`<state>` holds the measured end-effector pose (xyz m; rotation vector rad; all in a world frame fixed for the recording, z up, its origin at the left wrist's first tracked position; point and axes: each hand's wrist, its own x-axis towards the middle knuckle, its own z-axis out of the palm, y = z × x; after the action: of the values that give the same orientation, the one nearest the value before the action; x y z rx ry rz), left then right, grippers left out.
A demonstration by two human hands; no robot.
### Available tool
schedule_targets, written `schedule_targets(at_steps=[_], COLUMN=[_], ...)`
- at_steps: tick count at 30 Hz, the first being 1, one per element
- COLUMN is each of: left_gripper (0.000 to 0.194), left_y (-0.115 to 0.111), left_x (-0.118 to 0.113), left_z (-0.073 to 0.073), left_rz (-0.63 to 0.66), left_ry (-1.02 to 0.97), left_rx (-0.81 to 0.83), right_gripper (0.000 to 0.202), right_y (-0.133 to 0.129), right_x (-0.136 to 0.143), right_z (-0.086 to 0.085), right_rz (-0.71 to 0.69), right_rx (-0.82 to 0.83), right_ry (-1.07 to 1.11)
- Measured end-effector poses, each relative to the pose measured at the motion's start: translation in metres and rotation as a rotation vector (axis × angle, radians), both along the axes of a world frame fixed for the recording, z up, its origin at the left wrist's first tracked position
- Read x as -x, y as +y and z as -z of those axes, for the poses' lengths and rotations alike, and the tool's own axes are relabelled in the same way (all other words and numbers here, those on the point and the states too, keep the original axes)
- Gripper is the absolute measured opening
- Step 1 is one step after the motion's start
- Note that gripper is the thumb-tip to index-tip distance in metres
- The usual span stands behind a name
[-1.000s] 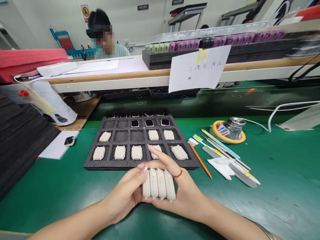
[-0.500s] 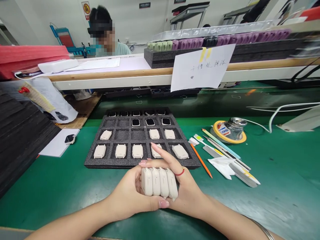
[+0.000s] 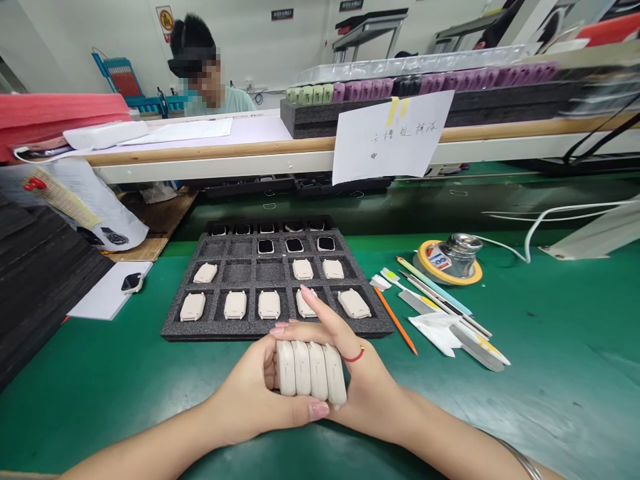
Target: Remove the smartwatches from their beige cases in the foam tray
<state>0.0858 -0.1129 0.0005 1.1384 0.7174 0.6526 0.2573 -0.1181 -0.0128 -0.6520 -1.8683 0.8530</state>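
My left hand (image 3: 245, 390) and my right hand (image 3: 373, 390) meet in front of a dark foam tray (image 3: 280, 331). Between them they grip a row of several cream watch cases (image 3: 302, 370), standing on edge side by side. The left thumb lies along the bottom of the row, and its fingers wrap the far side. My right palm presses the right end, its thumb pointing up. Beyond the hands, the tray's compartments hold cream watch cases with backs up (image 3: 269, 305) and others with dark screens up (image 3: 295, 245). The right thumb partly covers one case.
To the right lie an orange stick (image 3: 397, 321), several slim tools (image 3: 445, 303) and a glass bottle (image 3: 463, 253) inside a yellow tape roll. A watch (image 3: 133, 283) rests on white paper at left, beside stacked black foam (image 3: 40, 287). A person (image 3: 197, 67) sits behind the raised shelf (image 3: 225, 170).
The whole scene has shifted slightly left in view. Both hands keep their hold on the row of watch cases, which is tilted a little differently.
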Motion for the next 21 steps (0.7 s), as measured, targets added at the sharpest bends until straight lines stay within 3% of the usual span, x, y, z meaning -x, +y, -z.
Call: schedule_targets(at_steps=[5, 8, 13, 21], left_gripper=[0.067, 0.059, 0.036, 0.041], left_y=[-0.004, -0.004, -0.004, -0.004], left_x=[-0.006, -0.007, -0.005, -0.007], left_z=[-0.002, -0.008, -0.013, -0.009], left_rz=[-0.166, -0.190, -0.150, -0.146], left_ry=[0.087, 0.119, 0.189, 0.212], left_rx=[0.014, -0.017, -0.103, -0.105], right_gripper=[0.096, 0.099, 0.044, 0.037], right_y=[-0.001, -0.003, -0.004, -0.003], right_x=[0.003, -0.001, -0.006, 0.004], right_z=[-0.001, -0.008, -0.019, -0.014], right_rz=[-0.018, 0.021, -0.020, -0.046], right_rx=[-0.084, -0.056, 0.081, 0.257], right_ry=[-0.102, -0.135, -0.100, 0.071])
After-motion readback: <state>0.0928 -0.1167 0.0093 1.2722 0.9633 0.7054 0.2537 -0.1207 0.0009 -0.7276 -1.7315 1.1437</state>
